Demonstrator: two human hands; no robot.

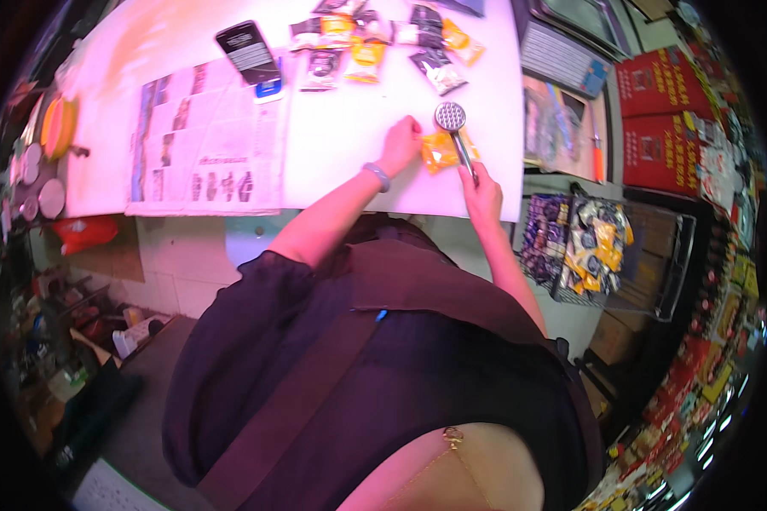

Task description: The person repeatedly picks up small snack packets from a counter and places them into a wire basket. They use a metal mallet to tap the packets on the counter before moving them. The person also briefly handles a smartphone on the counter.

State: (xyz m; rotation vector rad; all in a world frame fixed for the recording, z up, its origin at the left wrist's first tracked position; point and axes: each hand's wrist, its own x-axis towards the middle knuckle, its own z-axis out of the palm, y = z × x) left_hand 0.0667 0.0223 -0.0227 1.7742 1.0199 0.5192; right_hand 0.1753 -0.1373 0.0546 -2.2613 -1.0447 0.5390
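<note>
My right hand (484, 195) grips the handle of a metal meat mallet (450, 117), its round studded face turned up towards me. Under the mallet's handle is a yellow plastic packet (439, 153), on or just above the white tabletop (351, 172). My left hand (401, 148) is at the packet's left end, fingers curled in and apparently pinching its edge. Farther back lie several small sealed packets, among them a yellow one (365, 61), a black one (322, 69) and a black-and-white one (439, 70).
A smartphone (248, 52) with a lit screen overlaps a printed sheet (211, 147) at left. On the right are an open drawer holding a screwdriver (597, 160), red boxes (665, 153), and a wire basket (655, 255) of packets below table height.
</note>
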